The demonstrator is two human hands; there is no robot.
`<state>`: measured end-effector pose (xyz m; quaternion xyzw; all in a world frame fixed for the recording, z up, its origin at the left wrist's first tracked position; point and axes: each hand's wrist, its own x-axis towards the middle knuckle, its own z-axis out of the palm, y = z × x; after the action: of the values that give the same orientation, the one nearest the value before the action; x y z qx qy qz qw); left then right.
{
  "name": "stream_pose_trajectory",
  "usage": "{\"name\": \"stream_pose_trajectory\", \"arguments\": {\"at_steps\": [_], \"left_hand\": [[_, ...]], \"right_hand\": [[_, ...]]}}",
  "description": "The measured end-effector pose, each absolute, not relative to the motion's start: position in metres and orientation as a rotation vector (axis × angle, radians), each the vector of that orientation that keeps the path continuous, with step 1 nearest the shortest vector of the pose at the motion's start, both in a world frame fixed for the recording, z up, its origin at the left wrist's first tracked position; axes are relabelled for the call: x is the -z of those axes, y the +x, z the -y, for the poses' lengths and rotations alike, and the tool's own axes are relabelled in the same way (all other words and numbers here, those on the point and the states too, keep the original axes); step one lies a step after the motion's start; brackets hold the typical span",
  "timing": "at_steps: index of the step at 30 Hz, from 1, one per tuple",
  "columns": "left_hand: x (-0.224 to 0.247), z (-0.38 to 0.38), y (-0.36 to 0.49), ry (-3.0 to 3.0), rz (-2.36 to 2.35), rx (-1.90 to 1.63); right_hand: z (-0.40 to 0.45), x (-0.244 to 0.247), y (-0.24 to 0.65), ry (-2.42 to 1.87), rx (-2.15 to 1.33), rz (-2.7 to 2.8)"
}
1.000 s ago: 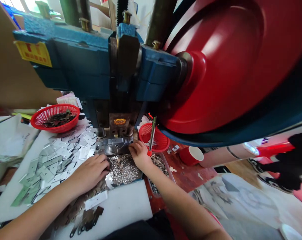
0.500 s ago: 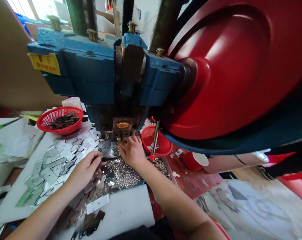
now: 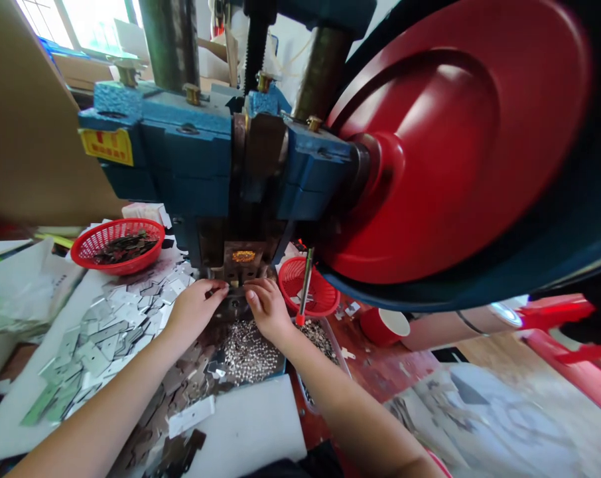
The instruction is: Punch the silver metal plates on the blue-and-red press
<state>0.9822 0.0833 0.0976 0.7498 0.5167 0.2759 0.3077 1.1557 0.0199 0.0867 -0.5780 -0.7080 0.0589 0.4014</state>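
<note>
A blue press point(image 3: 186, 146) with a red flywheel point(image 3: 450, 153) stands in front of me. My left hand point(image 3: 198, 305) is at the left of the press's die, its thumb and fingers pinched together on something too small to make out. Just right of it, my right hand point(image 3: 267, 307) has its fingers bent together at the die, and what they hold, if anything, is hidden. Below the hands lies a heap of small shiny metal pieces point(image 3: 251, 352). Flat metal plates point(image 3: 99, 352) are piled to the left.
A red basket point(image 3: 81, 249) of dark pieces sits at the left, and another red basket point(image 3: 325, 295) is right of the die. A red-handled rod point(image 3: 305, 282) leans there. Further right are a red cup point(image 3: 386, 325) and plastic sheeting point(image 3: 489, 411).
My left hand has moved up and right, from above the plates to the die beside my right hand. The camera view has shifted slightly.
</note>
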Motion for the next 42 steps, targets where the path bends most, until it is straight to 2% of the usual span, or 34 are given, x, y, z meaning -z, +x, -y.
{"name": "stream_pose_trajectory", "arguments": {"at_steps": [17, 20, 25, 27, 32, 38, 42], "left_hand": [[-0.076, -0.098, 0.992, 2.068, -1.307, -0.795], [-0.079, -0.098, 0.989, 2.033, -1.34, -0.83], [-0.095, -0.091, 0.958, 1.961, -1.438, -0.88], [-0.099, -0.084, 0.942, 1.971, -1.446, -0.863], [-0.095, -0.059, 0.917, 2.099, -1.418, -0.807], [-0.087, -0.033, 0.895, 2.194, -1.427, -0.775], [-0.083, -0.025, 0.883, 2.199, -1.447, -0.804]], "right_hand": [[-0.02, -0.099, 1.15, -1.546, 0.102, 2.042], [-0.017, -0.095, 1.155, -1.517, -0.05, 1.894], [0.026, -0.075, 1.182, -1.499, -0.621, 1.145], [0.048, -0.074, 1.19, -1.409, -0.779, 1.012], [0.065, -0.079, 1.187, -1.424, -0.606, 1.086], [0.057, -0.071, 1.183, -1.291, -0.74, 1.011], [0.056, -0.073, 1.183, -1.378, -0.609, 1.049]]}}
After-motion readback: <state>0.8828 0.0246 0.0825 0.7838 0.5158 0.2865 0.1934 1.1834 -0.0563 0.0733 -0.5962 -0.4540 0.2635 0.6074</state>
